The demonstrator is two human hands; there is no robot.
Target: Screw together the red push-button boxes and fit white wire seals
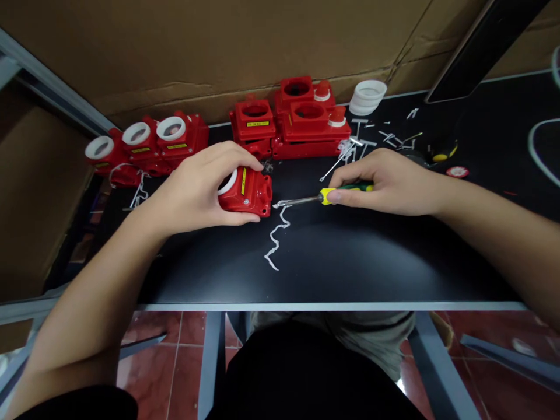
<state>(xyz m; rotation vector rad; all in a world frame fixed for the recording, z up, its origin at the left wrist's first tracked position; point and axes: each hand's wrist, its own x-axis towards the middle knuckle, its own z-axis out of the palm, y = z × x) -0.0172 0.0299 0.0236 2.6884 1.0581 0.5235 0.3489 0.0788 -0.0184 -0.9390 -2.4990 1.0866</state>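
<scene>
My left hand (205, 186) is wrapped round a red housing (251, 195) with a white ring and a yellow label, tilted on the black tabletop. Between my right thumb and fingers is a screwdriver (324, 196) with a yellow and green handle; my right hand (380, 182) is closed on it. Its metal shaft points left, the tip close to the housing's right end. A thin, wavy white strip (275, 236) hangs or trails from the tip down across the table. Whether the tip touches the housing I cannot tell.
Red housings with white rings (172, 137) stand at the back left. More red housings (301, 125) sit at the back middle, beside stacked white rings (367, 97). Small metal parts (356, 146) lie scattered to the right. A grey edge (332, 306) borders the table's front.
</scene>
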